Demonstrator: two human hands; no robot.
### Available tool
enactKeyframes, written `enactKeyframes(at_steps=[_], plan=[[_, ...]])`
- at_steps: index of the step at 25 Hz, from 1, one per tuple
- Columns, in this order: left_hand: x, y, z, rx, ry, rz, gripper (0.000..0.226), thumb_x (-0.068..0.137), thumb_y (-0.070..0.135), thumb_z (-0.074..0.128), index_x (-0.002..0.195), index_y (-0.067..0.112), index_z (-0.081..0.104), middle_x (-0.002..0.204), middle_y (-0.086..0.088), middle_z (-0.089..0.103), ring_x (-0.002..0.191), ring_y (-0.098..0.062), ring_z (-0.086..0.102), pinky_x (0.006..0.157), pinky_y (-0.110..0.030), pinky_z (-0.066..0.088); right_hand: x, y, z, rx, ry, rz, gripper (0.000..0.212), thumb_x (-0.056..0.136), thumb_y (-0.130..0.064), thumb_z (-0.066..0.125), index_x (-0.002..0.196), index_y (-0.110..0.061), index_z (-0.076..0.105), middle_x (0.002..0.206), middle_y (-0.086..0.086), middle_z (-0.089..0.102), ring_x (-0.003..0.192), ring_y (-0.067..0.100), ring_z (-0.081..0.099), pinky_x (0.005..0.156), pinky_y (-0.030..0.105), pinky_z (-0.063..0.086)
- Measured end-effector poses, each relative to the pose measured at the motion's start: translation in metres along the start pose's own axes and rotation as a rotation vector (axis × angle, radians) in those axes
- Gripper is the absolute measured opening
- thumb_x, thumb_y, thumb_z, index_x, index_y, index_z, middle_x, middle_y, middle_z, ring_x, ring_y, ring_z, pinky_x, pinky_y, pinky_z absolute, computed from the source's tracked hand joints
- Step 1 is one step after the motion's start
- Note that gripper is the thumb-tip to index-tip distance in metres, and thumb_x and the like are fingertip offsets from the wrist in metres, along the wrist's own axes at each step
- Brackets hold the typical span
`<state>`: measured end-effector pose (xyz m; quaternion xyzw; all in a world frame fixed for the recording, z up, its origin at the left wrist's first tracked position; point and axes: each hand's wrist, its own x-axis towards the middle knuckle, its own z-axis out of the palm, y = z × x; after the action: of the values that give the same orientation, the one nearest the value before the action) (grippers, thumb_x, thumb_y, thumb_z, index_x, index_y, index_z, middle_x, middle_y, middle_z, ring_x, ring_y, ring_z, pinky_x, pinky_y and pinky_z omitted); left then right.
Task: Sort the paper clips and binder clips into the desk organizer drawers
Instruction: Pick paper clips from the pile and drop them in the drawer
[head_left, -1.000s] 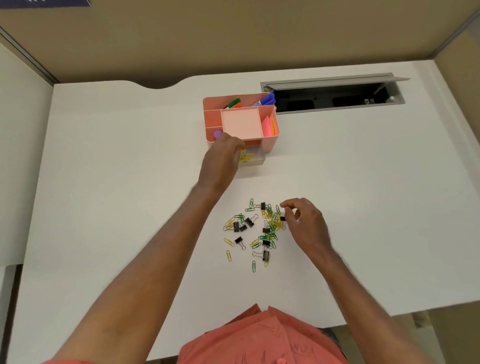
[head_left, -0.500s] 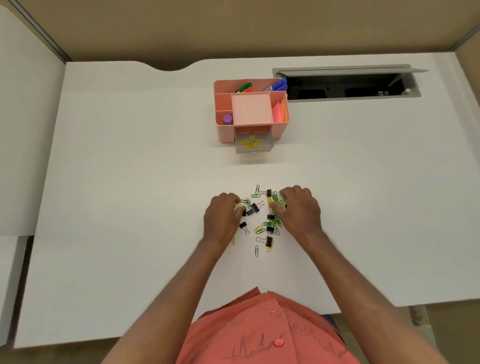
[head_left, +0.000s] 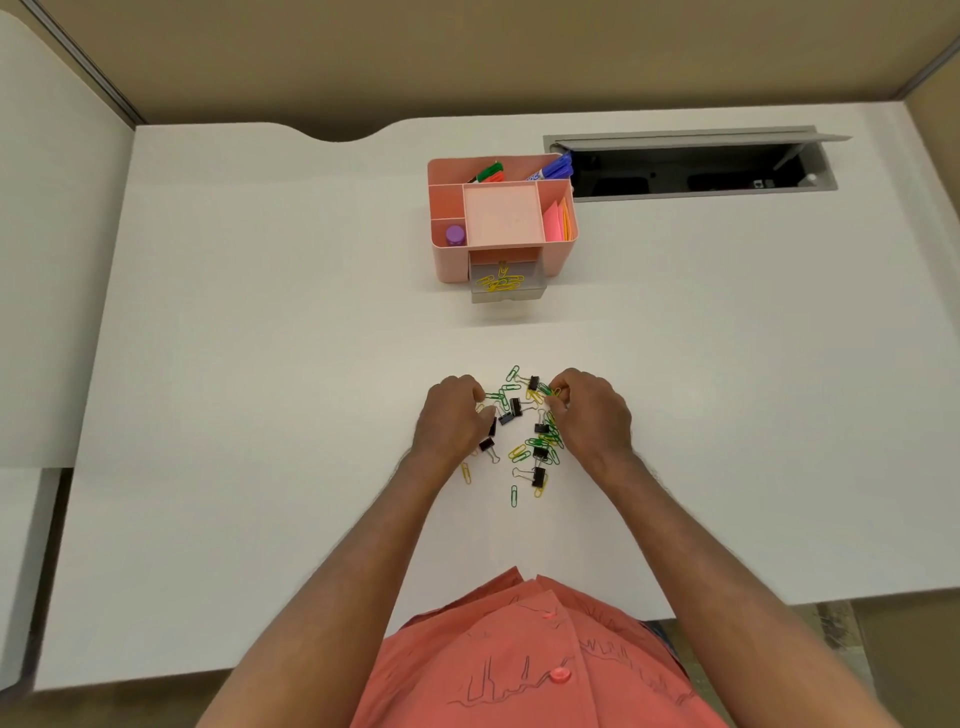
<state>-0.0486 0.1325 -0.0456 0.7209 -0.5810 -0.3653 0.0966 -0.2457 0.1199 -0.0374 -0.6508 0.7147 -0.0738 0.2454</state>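
both hands (head_left: 519, 421) curled over clip pile (head_left: 524, 436), drawer (head_left: 506, 288) open

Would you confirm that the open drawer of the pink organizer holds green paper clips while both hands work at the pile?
Not quite: the head view shows yellow paper clips in the open drawer of the organizer, not green. Both the left hand and right hand are at the pile.

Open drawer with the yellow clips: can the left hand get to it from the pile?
Probably yes. The left hand has bare desk between it and the open drawer; nothing blocks the way.
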Motion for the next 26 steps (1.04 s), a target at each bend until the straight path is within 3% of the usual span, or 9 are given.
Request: enactKeyframes(at_steps=[6, 11, 14, 17, 20, 23, 26], plan=[[-0.002, 0.006, -0.002, 0.093, 0.015, -0.002, 0.030, 0.093, 0.016, 0.065, 0.122, 0.019, 0.058, 0.106, -0.003, 0.067, 0.100, -0.025, 0.062, 0.076, -0.035, 0.049, 0.000, 0.002, -0.007, 0.107, -0.093, 0.067, 0.004, 0.089, -0.027, 0.068, 0.092, -0.030, 0.068, 0.081, -0.013, 0.066, 0.085, 0.013, 0.064, 0.072, 0.033, 0.053], [0.001, 0.002, -0.004, 0.128, -0.011, 0.056, 0.038, 0.091, 0.008, 0.060, 0.124, 0.027, 0.061, 0.094, 0.007, 0.070, 0.092, -0.019, 0.064, 0.069, -0.028, 0.041, -0.007, 0.006, -0.018, 0.464, -0.123, 0.207, 0.008, 0.087, -0.024, 0.075, 0.094, -0.025, 0.070, 0.082, -0.008, 0.066, 0.073, 0.009, 0.061, 0.065, 0.028, 0.054], [0.002, 0.003, -0.004, 0.158, -0.028, 0.062, 0.025, 0.093, 0.009, 0.060, 0.112, 0.023, 0.067, 0.099, 0.006, 0.071, 0.095, -0.019, 0.064, 0.071, -0.029, 0.045, -0.007, -0.003, -0.033, 0.742, -0.145, 0.260, 0.009, 0.087, -0.013, 0.075, 0.095, -0.016, 0.073, 0.081, -0.001, 0.064, 0.073, 0.014, 0.062, 0.070, 0.031, 0.055], [0.003, 0.005, -0.003, 0.194, -0.049, 0.063, 0.022, 0.091, 0.004, 0.058, 0.101, 0.019, 0.071, 0.102, 0.001, 0.070, 0.096, -0.022, 0.065, 0.077, -0.036, 0.055, 0.006, -0.020, -0.055, 0.837, -0.129, 0.184, 0.010, 0.087, -0.011, 0.076, 0.095, -0.017, 0.075, 0.086, 0.001, 0.069, 0.077, 0.012, 0.067, 0.084, 0.033, 0.059], [0.003, 0.005, -0.001, 0.213, -0.053, 0.075, 0.024, 0.090, 0.001, 0.056, 0.099, 0.018, 0.071, 0.101, -0.001, 0.069, 0.094, -0.025, 0.065, 0.078, -0.039, 0.056, 0.035, -0.046, -0.075, 0.761, -0.031, 0.035, 0.011, 0.087, -0.015, 0.076, 0.093, -0.024, 0.076, 0.088, -0.003, 0.075, 0.077, 0.007, 0.068, 0.082, 0.026, 0.058], [0.004, 0.004, -0.002, 0.211, -0.054, 0.085, 0.024, 0.092, 0.003, 0.057, 0.106, 0.017, 0.071, 0.105, -0.002, 0.070, 0.097, -0.025, 0.065, 0.081, -0.038, 0.055, 0.071, -0.075, -0.084, 0.423, 0.106, -0.173, 0.013, 0.092, -0.022, 0.072, 0.103, -0.026, 0.076, 0.096, -0.007, 0.073, 0.083, 0.005, 0.065, 0.076, 0.019, 0.053], [0.003, 0.003, -0.006, 0.203, -0.067, 0.088, 0.029, 0.094, 0.002, 0.053, 0.115, 0.015, 0.069, 0.113, -0.005, 0.070, 0.103, -0.026, 0.064, 0.085, -0.037, 0.054, 0.101, -0.091, -0.072, 0.019, 0.150, -0.291, 0.018, 0.096, -0.027, 0.066, 0.112, -0.027, 0.075, 0.109, -0.005, 0.073, 0.099, 0.016, 0.065, 0.078, 0.032, 0.055]])
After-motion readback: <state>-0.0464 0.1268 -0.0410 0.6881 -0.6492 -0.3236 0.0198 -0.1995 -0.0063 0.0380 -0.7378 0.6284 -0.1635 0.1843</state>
